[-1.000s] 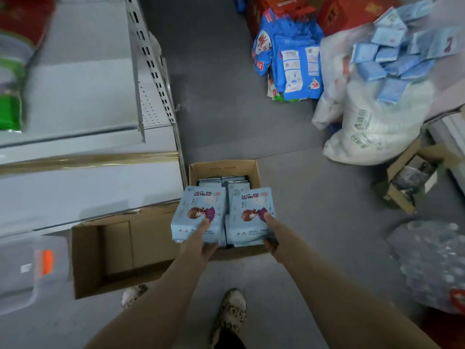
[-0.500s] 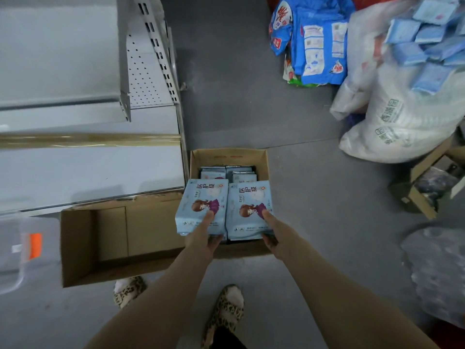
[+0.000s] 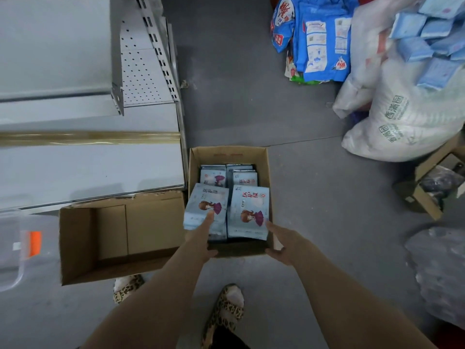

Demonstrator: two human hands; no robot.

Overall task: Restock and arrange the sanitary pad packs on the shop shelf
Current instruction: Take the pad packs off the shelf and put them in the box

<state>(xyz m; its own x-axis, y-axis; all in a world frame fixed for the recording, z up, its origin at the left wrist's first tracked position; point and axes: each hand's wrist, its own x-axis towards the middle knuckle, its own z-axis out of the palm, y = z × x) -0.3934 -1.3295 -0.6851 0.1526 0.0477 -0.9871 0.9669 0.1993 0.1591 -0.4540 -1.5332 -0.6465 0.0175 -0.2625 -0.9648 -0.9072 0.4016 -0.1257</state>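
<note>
- Grip: left hand [image 3: 201, 238] clamps one stack of pale-blue film-wrapped sanitary pad packs [image 3: 206, 207], thumb on top; right hand [image 3: 279, 244] pinches the neighbouring stack [image 3: 249, 212] at its near corner.
- Location: both stacks are over the open brown cardboard box [image 3: 227, 153].
- Handling, judged: light, soft and slick, so squeeze each stack top and bottom.
</note>
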